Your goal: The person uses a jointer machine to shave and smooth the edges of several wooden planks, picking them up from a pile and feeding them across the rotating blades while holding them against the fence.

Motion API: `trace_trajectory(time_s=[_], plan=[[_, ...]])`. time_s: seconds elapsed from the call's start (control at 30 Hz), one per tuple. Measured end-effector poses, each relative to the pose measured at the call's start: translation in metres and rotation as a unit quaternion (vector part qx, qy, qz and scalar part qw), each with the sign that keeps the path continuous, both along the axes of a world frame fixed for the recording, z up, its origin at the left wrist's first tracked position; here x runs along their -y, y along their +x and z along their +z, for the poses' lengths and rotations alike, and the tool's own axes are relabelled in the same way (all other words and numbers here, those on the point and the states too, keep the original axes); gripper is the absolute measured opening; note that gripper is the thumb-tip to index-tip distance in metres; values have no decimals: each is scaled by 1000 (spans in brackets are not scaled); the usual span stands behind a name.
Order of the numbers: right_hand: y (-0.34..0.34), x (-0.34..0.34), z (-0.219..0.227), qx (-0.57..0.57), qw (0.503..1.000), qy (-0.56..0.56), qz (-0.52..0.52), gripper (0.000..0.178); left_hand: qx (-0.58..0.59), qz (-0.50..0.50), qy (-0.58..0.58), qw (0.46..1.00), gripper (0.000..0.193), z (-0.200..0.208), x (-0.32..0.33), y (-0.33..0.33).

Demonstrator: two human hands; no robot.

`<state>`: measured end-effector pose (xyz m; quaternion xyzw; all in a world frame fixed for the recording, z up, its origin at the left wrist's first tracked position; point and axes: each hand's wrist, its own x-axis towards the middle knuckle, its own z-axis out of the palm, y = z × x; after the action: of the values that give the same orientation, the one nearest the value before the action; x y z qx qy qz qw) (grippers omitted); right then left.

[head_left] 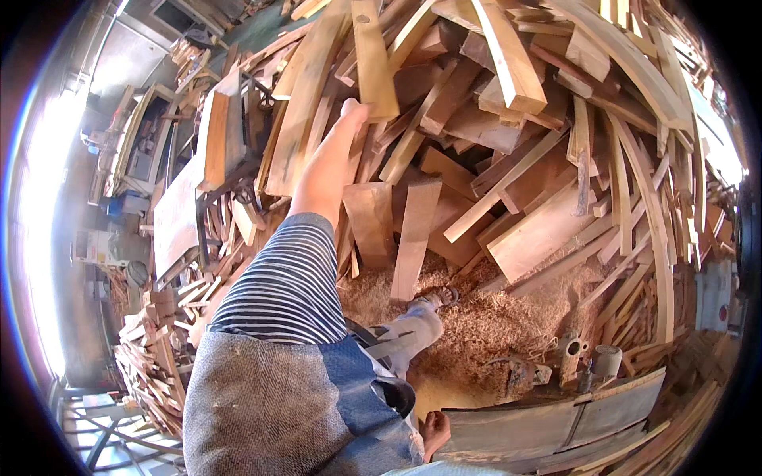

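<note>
My left arm, in a striped sleeve, stretches out over a big heap of rough-cut lumber. At its far end my left hand grips the near end of a yellowish wooden board, which points away from me. Beside it lies a longer, paler plank. Low in the view, by the end of a long grey panel, is my right hand. Its fingers are curled, and what they may hold is hidden. Two short boards, one wide and one narrow, lean upright against the heap.
Wood shavings cover the floor around my shoe. A power tool and a grey cylinder stand behind the panel. Machinery with a flat table is at left, above a pile of offcuts. Long strips curve down at right.
</note>
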<state>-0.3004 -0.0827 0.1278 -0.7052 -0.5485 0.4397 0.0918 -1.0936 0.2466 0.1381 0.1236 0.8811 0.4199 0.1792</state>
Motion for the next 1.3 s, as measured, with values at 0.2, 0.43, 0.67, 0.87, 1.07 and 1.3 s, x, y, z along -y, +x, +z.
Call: trace_trajectory(time_s=[0.2, 0.43, 0.67, 0.87, 1.07, 1.3], plan=[[-17, -84, 11, -24, 998, 19, 50, 17, 387, -149, 237, 879, 14, 42, 26, 72], [-26, -71, 4, -32, 976, 202, 72, 12, 475, -194, 499, 699, 48, 49, 94, 195], [8, 86, -43, -114, 982, 129, -77, 17, 307, 9, 340, 889, 48, 56, 114, 217], [-23, 126, -30, -207, 967, 11, -151, 18, 130, -89, 230, 960, 44, 55, 233, 269], [-89, 107, 21, -417, 889, -54, -184, 20, 101, -292, 125, 943, 61, 63, 354, 358], [-120, 124, 43, -613, 727, -123, -283, 39, 364, -442, 99, 814, 54, 62, 383, 476]])
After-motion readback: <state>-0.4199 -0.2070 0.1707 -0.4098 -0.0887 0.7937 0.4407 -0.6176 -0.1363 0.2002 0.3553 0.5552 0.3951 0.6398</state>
